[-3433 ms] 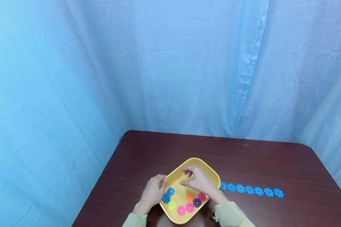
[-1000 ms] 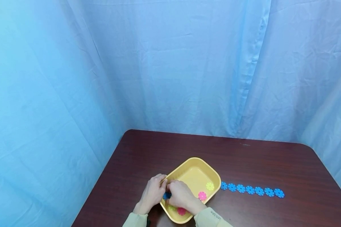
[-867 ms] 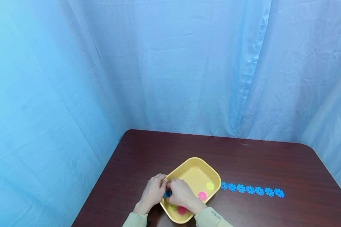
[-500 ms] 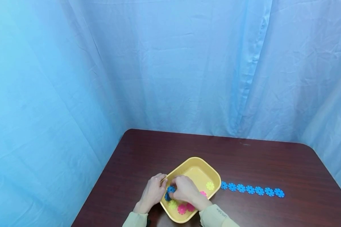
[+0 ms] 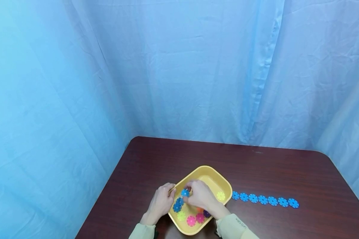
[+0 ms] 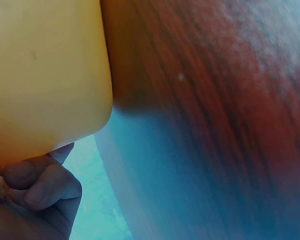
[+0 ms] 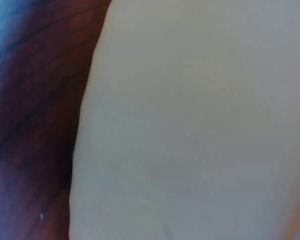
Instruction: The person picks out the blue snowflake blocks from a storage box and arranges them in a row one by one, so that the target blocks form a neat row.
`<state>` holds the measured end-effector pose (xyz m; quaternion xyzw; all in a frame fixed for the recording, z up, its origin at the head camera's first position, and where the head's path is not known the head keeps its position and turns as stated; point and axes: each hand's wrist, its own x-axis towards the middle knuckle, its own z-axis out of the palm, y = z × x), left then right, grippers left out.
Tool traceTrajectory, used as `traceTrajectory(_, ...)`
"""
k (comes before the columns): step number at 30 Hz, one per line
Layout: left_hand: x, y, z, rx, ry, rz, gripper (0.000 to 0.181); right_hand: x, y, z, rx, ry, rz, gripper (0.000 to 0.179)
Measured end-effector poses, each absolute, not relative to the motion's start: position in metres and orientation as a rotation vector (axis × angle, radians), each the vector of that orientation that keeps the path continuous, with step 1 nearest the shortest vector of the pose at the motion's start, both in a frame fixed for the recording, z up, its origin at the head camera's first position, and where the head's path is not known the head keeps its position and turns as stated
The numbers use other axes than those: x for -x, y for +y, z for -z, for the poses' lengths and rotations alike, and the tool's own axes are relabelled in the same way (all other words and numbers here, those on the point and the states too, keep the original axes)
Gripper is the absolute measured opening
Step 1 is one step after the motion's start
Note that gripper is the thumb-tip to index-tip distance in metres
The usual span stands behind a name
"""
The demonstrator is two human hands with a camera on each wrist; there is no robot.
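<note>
My left hand (image 5: 161, 200) grips the left rim of a yellow plastic box (image 5: 183, 229), and in the left wrist view its curled fingers (image 6: 50, 187) show against the wall of the box. Inside, my right hand (image 5: 201, 195) pinches a blue snowflake disc (image 5: 184, 193) between thumb and fingers. Just below it two more blue discs (image 5: 177, 207) overlap in the left corner. Other discs lie on the bottom: a yellow-green one (image 5: 181, 216), two pink ones (image 5: 191, 220), a purple one (image 5: 207, 213), a partly covered orange one and a pale yellow one (image 5: 220, 196) at the right.
A straight row of several blue discs (image 5: 263, 199) runs rightward across the dark wooden table (image 5: 242, 166) from the right side of the box. Light blue curtains (image 5: 179, 73) hang behind and beside the table. A blurred pale surface fills most of the right wrist view.
My right hand was empty above the box, then reached into the blue discs at the left corner. It now holds one, lifted slightly up and rightward. The left hand stays on the rim.
</note>
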<state>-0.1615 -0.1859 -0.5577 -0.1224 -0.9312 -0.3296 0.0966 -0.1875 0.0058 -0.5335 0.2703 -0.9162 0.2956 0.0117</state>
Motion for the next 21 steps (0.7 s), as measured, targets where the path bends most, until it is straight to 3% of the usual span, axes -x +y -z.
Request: traceTrajectory(21,0.162,-0.185,0.557,0.338,-2.775,0.966,0.015,0.192,0.029,0.508,-0.775,-2.835,-1.044,0.032)
